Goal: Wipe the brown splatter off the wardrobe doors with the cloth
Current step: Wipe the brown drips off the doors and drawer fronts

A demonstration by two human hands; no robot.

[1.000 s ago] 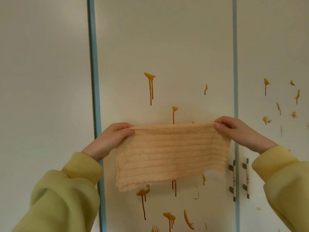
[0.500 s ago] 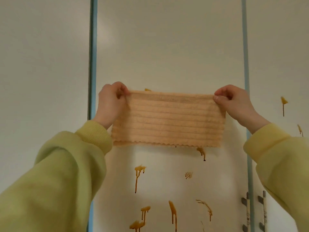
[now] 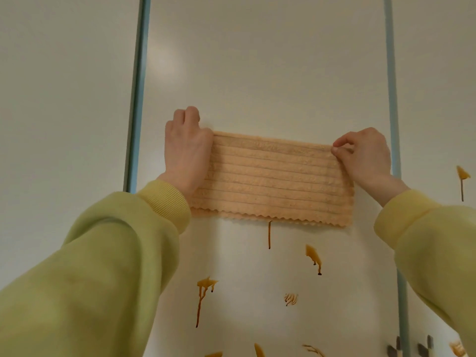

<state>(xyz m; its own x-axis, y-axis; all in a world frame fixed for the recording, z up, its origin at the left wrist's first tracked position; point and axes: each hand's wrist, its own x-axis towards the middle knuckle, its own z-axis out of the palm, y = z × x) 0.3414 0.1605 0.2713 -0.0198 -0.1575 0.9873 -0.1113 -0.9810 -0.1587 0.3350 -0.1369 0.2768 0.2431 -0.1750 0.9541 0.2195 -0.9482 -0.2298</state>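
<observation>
A ribbed peach cloth [image 3: 273, 179] lies spread flat against the middle wardrobe door [image 3: 257, 73]. My left hand [image 3: 186, 150] grips its left end, palm over the fabric. My right hand [image 3: 365, 154] pinches the upper right corner between thumb and fingertips. Brown splatter with drips [image 3: 204, 292] marks the door below the cloth, with more brown splatter [image 3: 313, 256] to its right. A thin brown drip [image 3: 269, 234] emerges from under the cloth's lower edge. Another brown drip [image 3: 462, 176] sits on the right door.
Blue strips run down the door edges, one blue strip at the left [image 3: 136, 99] and another at the right [image 3: 391, 99]. Dark door handles [image 3: 412, 350] show at the bottom right. My yellow-green sleeves fill the lower corners.
Both hands have carried the cloth upward from in front of me and laid it flat on the door. My left hand now lies over its left end.
</observation>
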